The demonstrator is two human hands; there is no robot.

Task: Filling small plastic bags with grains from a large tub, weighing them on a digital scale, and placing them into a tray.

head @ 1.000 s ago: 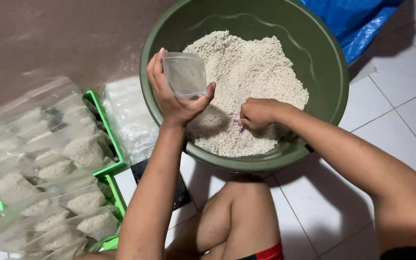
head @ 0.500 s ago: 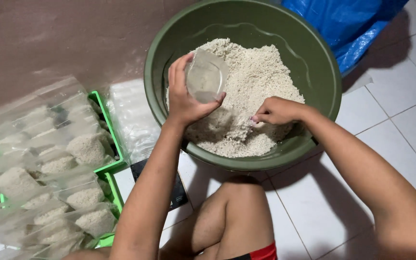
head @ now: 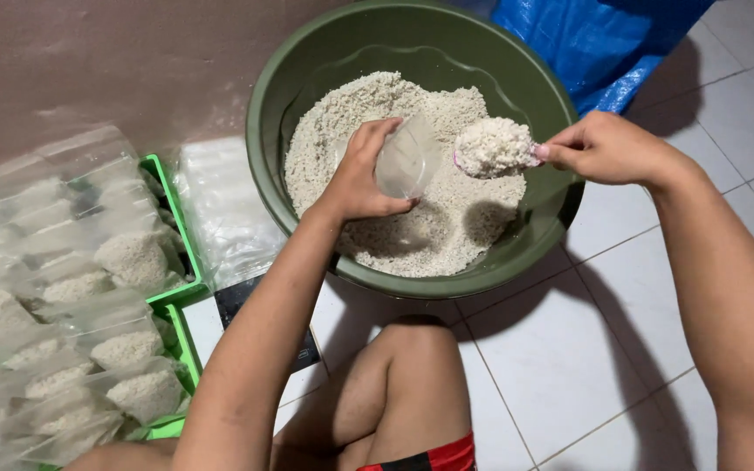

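Observation:
A large green basin (head: pixel 263 131) on the floor holds a heap of pale crumbly grain (head: pixel 394 96). My left hand (head: pixel 361 174) is over the basin, holding a small clear plastic bag (head: pixel 407 159) with its mouth facing right. My right hand (head: pixel 608 148) holds a pink scoop (head: pixel 492 148) heaped with the grain, level with the bag's mouth and just beside it. The scoop's bowl is mostly hidden under its load.
Green trays (head: pixel 167 253) at the left hold several filled clear bags (head: pixel 133 257). A stack of empty clear bags (head: pixel 224 209) lies beside the basin. A dark flat scale (head: pixel 237 301) sits under my left forearm. Blue tarp (head: pixel 604 44) lies behind the basin. My knee (head: pixel 416 366) is below.
My right hand has lifted out of the heap with a full scoop and brought it up to the bag. My left hand tilted the bag's mouth toward it.

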